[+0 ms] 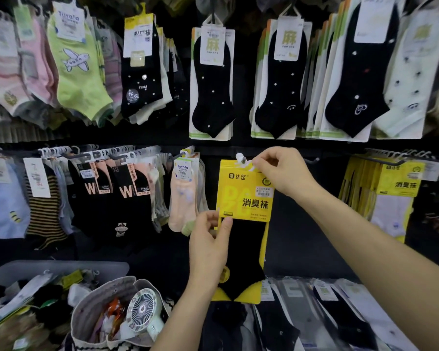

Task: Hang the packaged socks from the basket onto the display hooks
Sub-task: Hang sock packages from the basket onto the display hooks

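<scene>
**Fingers pinched on a yellow sock pack at the hook**

My right hand [285, 171] has thumb and fingertips closed on the white plastic hanger [242, 160] at the top of the yellow sock pack [245, 198], up at the dark display hook, whose tip I cannot make out behind the hanger. My left hand [209, 247] grips the pack lower down, thumb pressed across its front at the left edge where the yellow header card meets the black sock, the other fingers tucked behind.

The pack hangs upright, long axis running top to bottom. The hanger end points up toward the hook; the toe of the black sock points down, its tip at the bottom of the yellow backing card. The printed face is toward me. More yellow cards of the same kind sit just behind it, their edges showing at its upper left.

To the left, a peach sock pack [184, 196] hangs on the neighbouring hook, near my left hand but not touching it. Far right, another bunch of yellow packs [390, 183] hangs on its own hook [380, 159], well apart. Above, a row of black dotted socks on white cards [212, 82] covers the upper wall.

Near me at lower left is the grey basket [61, 268] with loose sock packs in it, and just beside it a fabric bag [107, 295] holding a small white fan [143, 309].
</scene>
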Available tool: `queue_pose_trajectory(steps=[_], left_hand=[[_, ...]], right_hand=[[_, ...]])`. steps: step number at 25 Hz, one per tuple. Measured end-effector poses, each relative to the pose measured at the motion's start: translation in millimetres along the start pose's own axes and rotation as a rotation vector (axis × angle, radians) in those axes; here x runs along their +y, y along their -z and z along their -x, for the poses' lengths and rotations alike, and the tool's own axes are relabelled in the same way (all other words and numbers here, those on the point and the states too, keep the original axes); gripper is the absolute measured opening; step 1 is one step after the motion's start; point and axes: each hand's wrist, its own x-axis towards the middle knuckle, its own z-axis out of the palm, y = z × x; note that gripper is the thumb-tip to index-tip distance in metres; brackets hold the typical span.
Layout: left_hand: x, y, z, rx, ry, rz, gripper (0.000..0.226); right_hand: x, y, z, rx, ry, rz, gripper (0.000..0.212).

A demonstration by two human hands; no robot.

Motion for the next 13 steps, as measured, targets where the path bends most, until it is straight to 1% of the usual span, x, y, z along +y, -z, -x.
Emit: queue_pose_trajectory(steps=[4,9,13], left_hand=[[-5.2,0.6,-4.2,0.014,0.046,0.021,0.022],[-14.2,2.7,-9.3,0.017,0.087,0.021,0.020],[-22.1,2.4,-8.8,-0.036,0.102,-0.031,0.032]], right_hand=[[0.2,-5.6,-17.3,0.044,-0.043,-0.015,0.018],[3.5,-21.5,-21.6,0.026,-0.074,0.047,0.016],[6.7,-23.1,-10.4,0.095,-0.005,0.090,0.011]])
